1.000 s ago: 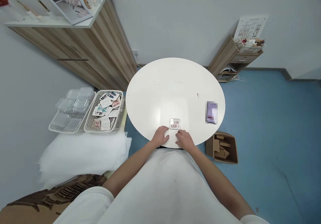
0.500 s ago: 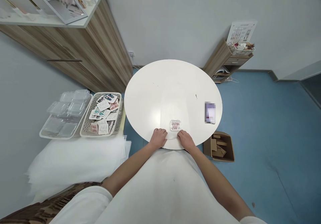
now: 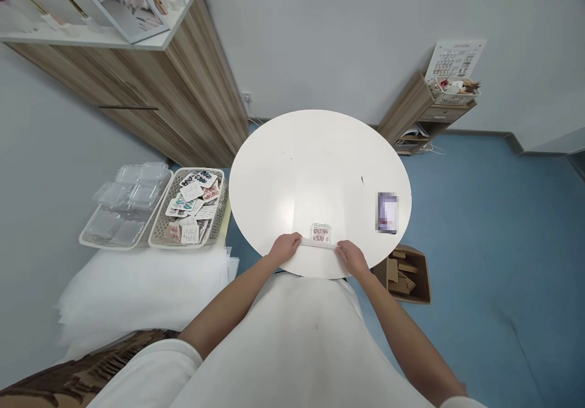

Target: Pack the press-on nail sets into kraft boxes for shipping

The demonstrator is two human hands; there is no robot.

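A thin translucent white sheet lies on the white oval table, hard to tell from the tabletop. Its near edge is raised and folded into a narrow strip. My left hand pinches the left end of that strip, and my right hand grips the right end. Just beyond the strip, on the sheet, rests a small clear plastic case with several pink nail-shaped pieces inside. Neither hand touches the case itself.
A blurred purple item lies at the table's right. On the left stand a basket of nail cards and a tray of clear boxes, with white sheets nearer me. A cardboard box sits on the floor at right.
Both hands have lifted the near edge of the sheet and brought it forward up to the case. The view has shifted slightly.
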